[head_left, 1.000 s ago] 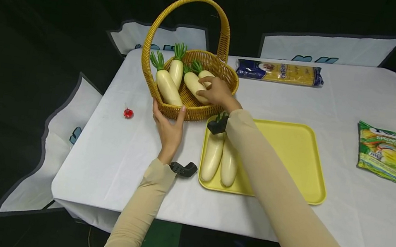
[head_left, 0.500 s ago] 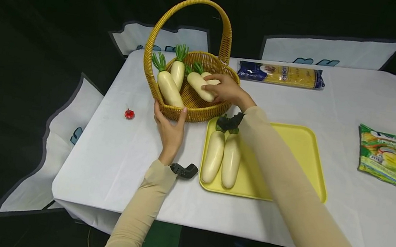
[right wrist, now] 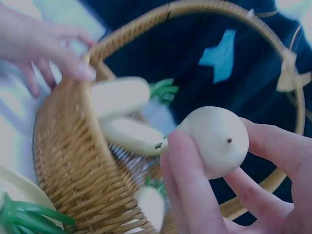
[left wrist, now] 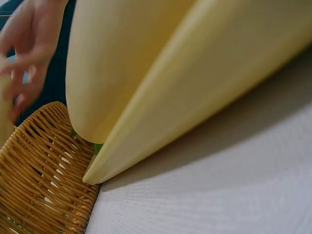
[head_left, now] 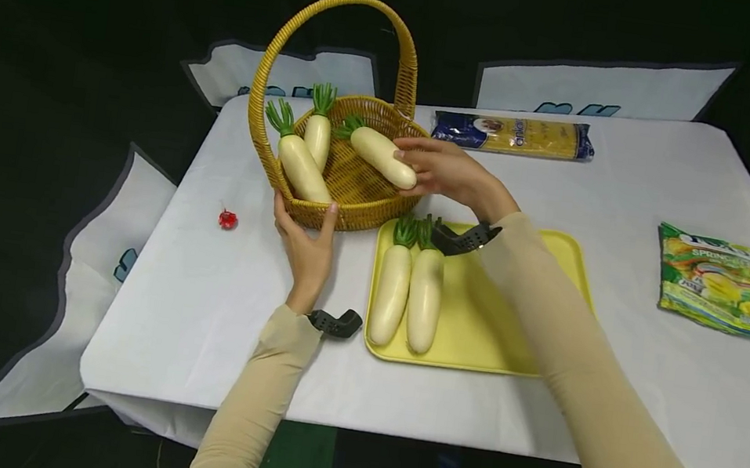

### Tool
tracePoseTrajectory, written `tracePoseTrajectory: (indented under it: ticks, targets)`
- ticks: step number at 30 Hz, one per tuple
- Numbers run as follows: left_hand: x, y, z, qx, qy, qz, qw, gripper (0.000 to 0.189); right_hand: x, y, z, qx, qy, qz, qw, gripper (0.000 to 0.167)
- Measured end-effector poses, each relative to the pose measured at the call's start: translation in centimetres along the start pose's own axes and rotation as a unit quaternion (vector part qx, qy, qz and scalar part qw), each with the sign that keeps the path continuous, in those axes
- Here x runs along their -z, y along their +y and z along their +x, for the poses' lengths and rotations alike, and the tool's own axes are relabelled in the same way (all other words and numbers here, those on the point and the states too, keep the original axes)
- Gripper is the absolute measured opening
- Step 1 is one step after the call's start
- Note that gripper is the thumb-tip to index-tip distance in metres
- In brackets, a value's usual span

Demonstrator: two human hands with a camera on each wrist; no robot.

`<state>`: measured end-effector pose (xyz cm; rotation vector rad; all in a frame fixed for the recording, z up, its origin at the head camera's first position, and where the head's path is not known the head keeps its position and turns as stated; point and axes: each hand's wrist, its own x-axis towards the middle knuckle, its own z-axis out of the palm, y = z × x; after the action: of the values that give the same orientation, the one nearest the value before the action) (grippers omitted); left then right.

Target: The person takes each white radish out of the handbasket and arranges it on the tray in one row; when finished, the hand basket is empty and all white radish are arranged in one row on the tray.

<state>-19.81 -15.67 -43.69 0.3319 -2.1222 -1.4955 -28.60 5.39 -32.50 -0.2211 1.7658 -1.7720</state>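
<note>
Glossy white skin could let the held daikon (head_left: pixel 380 154) slip, since the right hand (head_left: pixel 450 174) pinches just its rounded end, fingers and thumb closed round it, with the leafy top (head_left: pixel 349 128) reaching over the wicker basket (head_left: pixel 366 219). Those leaves might also snag the arched handle (head_left: pixel 406 72) if it swings — a tug there could tip the basket. Against that, the left hand (head_left: pixel 306 257) braces the near wall, thumb and fingers spread wide (steadying more than clamping, I judge). Two other daikons (head_left: pixel 390 295) lie on the yellow tray (head_left: pixel 474 346) just beside the basket.
</note>
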Motion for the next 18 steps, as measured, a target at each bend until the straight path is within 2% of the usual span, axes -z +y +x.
tracePoseTrajectory:
  ticks: [6,11,14,18]
  targets:
    - [0.2,0.0,0.2,-0.008,0.0,0.001,1.0,0.092,0.4,0.1,-4.6,0.022,0.012,0.017,0.9995,0.047]
    - [0.1,0.0,0.6,-0.018,0.007,-0.002,0.9998,0.09,0.9,2.2,-8.2,0.045,0.042,0.023,0.9979,0.05]
    - [-0.1,-0.1,0.6,-0.017,0.008,-0.003,0.9998,0.091,1.1,4.3,-10.3,0.051,0.078,0.0,0.9957,0.052]
    - [-0.3,-0.2,0.3,-0.005,0.009,-0.004,0.9999,0.092,1.1,7.2,-12.8,0.052,0.124,-0.068,0.9886,0.055]
